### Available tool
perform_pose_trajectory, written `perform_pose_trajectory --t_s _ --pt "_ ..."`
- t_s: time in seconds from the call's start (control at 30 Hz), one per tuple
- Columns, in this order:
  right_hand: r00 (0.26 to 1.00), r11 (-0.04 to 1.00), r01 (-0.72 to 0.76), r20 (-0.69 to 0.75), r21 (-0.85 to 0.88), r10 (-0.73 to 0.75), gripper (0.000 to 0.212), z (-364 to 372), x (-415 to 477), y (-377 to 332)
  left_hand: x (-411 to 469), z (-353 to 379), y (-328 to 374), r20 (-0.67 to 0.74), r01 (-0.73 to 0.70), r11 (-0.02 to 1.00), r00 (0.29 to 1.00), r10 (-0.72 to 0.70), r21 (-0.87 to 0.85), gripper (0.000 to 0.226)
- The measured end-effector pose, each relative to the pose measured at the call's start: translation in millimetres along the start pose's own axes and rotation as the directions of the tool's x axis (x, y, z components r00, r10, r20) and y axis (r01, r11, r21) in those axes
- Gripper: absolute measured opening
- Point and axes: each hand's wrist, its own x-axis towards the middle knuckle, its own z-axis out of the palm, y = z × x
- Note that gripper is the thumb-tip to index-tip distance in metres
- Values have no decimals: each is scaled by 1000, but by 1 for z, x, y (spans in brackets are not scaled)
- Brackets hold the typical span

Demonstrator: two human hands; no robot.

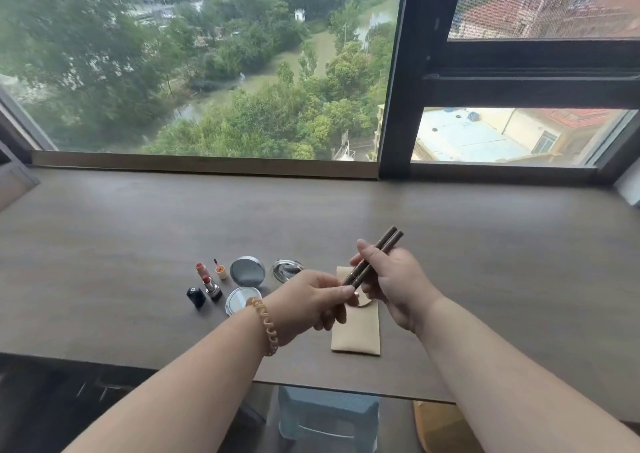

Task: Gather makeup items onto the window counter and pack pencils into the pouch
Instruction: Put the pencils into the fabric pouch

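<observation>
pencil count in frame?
2. Both brown pencils sit side by side in the right hand, above the tan pouch; the left hand pinches their lower ends. The pouch may hide more.

Pouch mouth — mostly covered

Nothing in view can be read: no text, brand, number or sign. The black lipstick cap shows a pale spot (a mark or just a glint, too small and blurred to tell).
</observation>
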Motion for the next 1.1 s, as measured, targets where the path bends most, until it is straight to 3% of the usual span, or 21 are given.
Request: perform_pose_trajectory --t_s 0.23,0.5,0.63,0.73,0.83,1.1 --pt "962 984 -160 -210 84 175 36 21 17 15 8 -10 -16 34 32 997 999 -29 -75 31" --pt "901 966 -207 -354 155 250 37 33 42 22 25 -25 -24 78 101 983 993 -89 -156 33" --pt "711 944 -68 -648 322 272 38 -59 53 4 -2 -49 -65 120 221 972 970 -210 -84 31" --pt "646 964 -20 -732 264 214 38 -137 42 -4 -29 -77 -114 8 341 918 938 -347 -201 27" --pt "681 963 -35 -699 266 218 38 -143 39 7 -28 -79 -131 -39 365 895 921 -387 -257 25" --pt "840 960 -74 -502 271 206 20 -53 47 43 4 -70 -110 -107 311 924 934 -340 -224 15"
